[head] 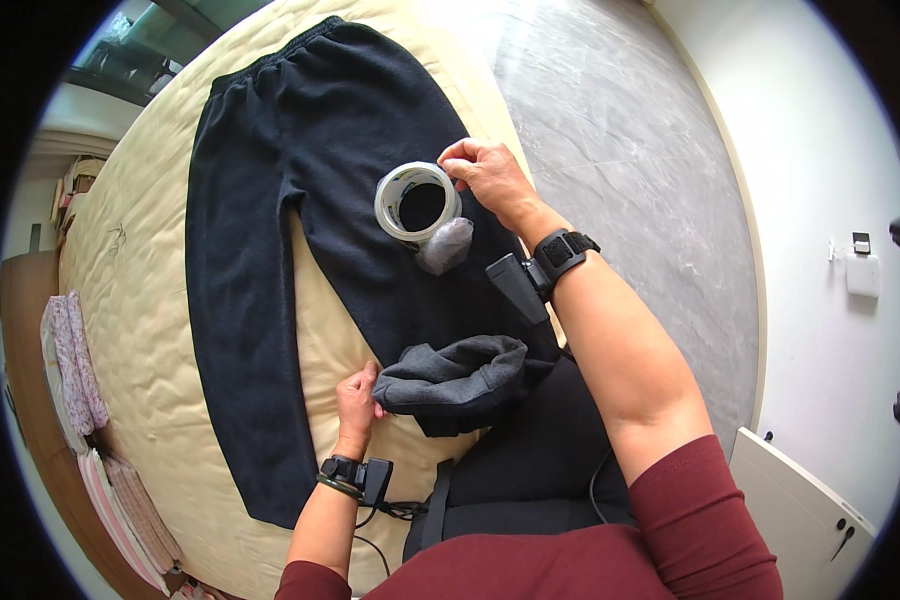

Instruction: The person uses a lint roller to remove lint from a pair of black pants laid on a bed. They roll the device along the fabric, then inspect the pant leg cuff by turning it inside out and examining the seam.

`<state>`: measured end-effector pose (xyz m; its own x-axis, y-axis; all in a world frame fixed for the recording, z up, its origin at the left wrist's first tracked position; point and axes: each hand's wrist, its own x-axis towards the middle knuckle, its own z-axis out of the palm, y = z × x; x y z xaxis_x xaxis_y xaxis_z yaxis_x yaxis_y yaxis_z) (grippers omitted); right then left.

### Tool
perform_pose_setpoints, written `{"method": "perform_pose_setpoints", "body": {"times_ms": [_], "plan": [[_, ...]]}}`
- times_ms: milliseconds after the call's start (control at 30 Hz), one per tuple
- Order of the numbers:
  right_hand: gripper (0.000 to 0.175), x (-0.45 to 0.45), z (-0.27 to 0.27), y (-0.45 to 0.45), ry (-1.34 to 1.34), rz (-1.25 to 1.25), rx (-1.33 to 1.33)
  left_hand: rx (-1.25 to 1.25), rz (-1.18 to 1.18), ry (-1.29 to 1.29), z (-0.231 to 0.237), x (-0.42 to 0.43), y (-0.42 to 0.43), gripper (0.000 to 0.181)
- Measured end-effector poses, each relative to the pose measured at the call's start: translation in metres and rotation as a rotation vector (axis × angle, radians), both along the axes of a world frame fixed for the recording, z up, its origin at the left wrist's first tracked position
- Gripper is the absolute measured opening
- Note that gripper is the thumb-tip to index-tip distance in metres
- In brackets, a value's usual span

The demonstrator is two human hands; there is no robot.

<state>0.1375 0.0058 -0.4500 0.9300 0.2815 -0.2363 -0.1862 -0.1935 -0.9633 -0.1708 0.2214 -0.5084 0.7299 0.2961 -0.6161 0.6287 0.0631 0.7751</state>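
Observation:
A pair of black trousers (247,247) with an elastic waistband lies on a pale yellow bedspread. One trouser leg has its cuff turned back, showing grey lining (450,375). My left hand (358,401) pinches the left edge of that cuff. On the thigh part rests a roll of clear tape (387,206), its hole facing up, with a crumpled piece of clear plastic (447,246) against its lower right side. At the roll's upper right rim is my right hand (484,174), thumb and forefinger together; whether they pinch the tape's end is too small to tell.
The bed's edge (506,112) runs beside a grey floor (630,165). Folded cloths (75,360) lie on a wooden ledge at the far left. Black cables (397,511) trail near my lap. A white door (799,495) stands at the lower right.

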Motion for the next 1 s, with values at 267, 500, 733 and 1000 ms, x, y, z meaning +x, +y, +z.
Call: {"method": "perform_pose_setpoints", "body": {"times_ms": [267,500,733,1000], "plan": [[0.013,-0.0048,0.0065,-0.0047,0.137,0.004,0.118,0.003,0.000,0.014,0.0001,-0.0004,0.0002,0.049],[0.013,-0.0052,0.0066,-0.0038,0.107,-0.025,0.132,-0.004,0.010,0.010,0.0003,-0.0003,0.0001,0.050],[0.012,-0.0066,0.0037,-0.0024,0.127,-0.021,0.108,-0.003,0.009,0.014,0.0011,0.0000,-0.0001,0.050],[0.013,-0.0073,0.0029,-0.0056,0.180,-0.035,0.208,0.008,0.001,0.012,0.0017,0.0005,-0.0004,0.050]]}}
